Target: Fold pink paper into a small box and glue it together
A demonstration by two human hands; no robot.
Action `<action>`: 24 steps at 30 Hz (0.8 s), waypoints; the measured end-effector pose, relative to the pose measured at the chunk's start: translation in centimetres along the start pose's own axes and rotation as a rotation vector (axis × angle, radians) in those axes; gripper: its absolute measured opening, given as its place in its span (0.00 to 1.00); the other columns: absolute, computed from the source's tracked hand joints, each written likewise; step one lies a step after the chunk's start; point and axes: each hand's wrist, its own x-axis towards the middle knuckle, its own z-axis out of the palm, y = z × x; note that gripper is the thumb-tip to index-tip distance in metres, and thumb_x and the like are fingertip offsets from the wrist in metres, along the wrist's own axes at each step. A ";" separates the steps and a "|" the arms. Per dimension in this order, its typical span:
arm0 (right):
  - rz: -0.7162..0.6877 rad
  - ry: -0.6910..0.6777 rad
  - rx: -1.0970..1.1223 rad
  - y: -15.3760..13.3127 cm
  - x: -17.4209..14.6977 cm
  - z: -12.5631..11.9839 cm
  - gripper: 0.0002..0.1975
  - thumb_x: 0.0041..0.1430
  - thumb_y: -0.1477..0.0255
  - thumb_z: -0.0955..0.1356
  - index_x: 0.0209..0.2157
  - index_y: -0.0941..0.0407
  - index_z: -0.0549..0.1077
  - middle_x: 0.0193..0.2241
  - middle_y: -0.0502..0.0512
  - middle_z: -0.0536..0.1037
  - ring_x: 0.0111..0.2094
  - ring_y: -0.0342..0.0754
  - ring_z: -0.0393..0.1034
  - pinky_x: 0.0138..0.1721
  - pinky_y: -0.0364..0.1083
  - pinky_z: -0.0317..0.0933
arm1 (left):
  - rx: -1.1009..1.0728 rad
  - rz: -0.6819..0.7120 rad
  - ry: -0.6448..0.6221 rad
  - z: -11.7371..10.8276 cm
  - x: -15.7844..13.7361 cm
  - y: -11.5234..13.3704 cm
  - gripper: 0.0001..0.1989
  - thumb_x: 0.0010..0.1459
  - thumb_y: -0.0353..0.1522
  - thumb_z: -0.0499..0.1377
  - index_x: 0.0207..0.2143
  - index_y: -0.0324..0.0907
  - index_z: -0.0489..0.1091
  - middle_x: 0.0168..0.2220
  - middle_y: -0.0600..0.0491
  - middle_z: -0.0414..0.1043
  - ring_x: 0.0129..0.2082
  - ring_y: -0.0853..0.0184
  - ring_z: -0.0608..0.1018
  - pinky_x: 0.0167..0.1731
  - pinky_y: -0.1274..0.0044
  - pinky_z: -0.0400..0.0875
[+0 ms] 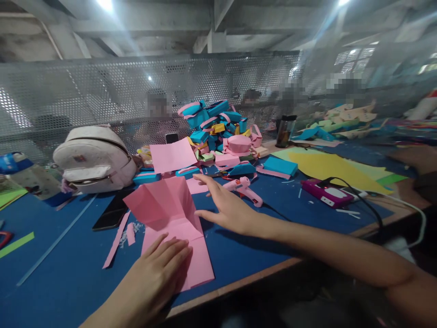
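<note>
A creased sheet of pink paper [201, 262] lies on the blue tabletop before me, its far half standing up along the folds. My left hand [160, 269] rests on the near part of the sheet, palm down with fingers stretched out. Just right of the raised part hovers my right hand [228, 207], thumb and fingers apart and nothing held. Beyond that hand lies a pink hot glue gun [244, 189]. Narrow pink paper strips [116, 241] lie left of the sheet, and another pink sheet [173, 156] leans farther back.
At the back is a pile of blue, pink and yellow folded paper pieces [218, 127]. A white backpack [95, 159] and a black phone [111, 212] are on the left. On the right are a purple power strip [326, 193], yellow paper [336, 168] and a dark bottle [285, 131].
</note>
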 end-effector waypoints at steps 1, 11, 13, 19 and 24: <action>0.020 -0.010 0.068 0.2 0.5 0.4 0.43 0.57 0.68 0.71 0.66 0.48 0.44 0.66 0.61 0.52 0.65 0.57 0.50 0.61 0.60 0.53 | 0.002 -0.001 0.001 -0.1 0.0 0.0 0.27 0.63 0.27 0.49 0.64 0.45 0.55 0.60 0.49 0.66 0.59 0.57 0.70 0.59 0.55 0.63; 0.334 -0.185 0.765 3.5 3.3 5.4 0.29 0.49 0.68 0.74 0.53 0.57 0.66 0.53 0.61 0.73 0.53 0.54 0.69 0.55 0.53 0.62 | 0.012 0.037 0.001 0.2 -0.7 -0.2 0.38 0.60 0.49 0.55 0.67 0.47 0.46 0.63 0.48 0.62 0.60 0.52 0.68 0.57 0.54 0.64; 0.352 -0.207 0.768 3.2 3.1 5.3 0.27 0.49 0.68 0.74 0.51 0.58 0.68 0.53 0.60 0.74 0.52 0.54 0.70 0.54 0.53 0.63 | 0.001 0.021 -0.022 0.2 -0.6 0.1 0.33 0.62 0.41 0.55 0.67 0.47 0.47 0.64 0.49 0.60 0.60 0.54 0.68 0.58 0.56 0.65; 0.362 -0.195 0.740 1.9 2.2 4.4 0.24 0.51 0.64 0.74 0.48 0.57 0.68 0.49 0.58 0.75 0.52 0.53 0.69 0.55 0.53 0.62 | -0.024 0.032 0.014 0.4 -0.1 0.5 0.32 0.58 0.28 0.54 0.65 0.46 0.53 0.62 0.49 0.64 0.59 0.55 0.70 0.57 0.58 0.66; 0.310 -0.223 0.683 1.4 1.7 4.1 0.38 0.46 0.63 0.77 0.55 0.55 0.61 0.54 0.60 0.71 0.54 0.54 0.68 0.55 0.55 0.62 | 0.028 0.066 0.019 0.8 0.3 0.1 0.32 0.58 0.44 0.59 0.62 0.43 0.57 0.60 0.44 0.66 0.56 0.51 0.73 0.53 0.58 0.71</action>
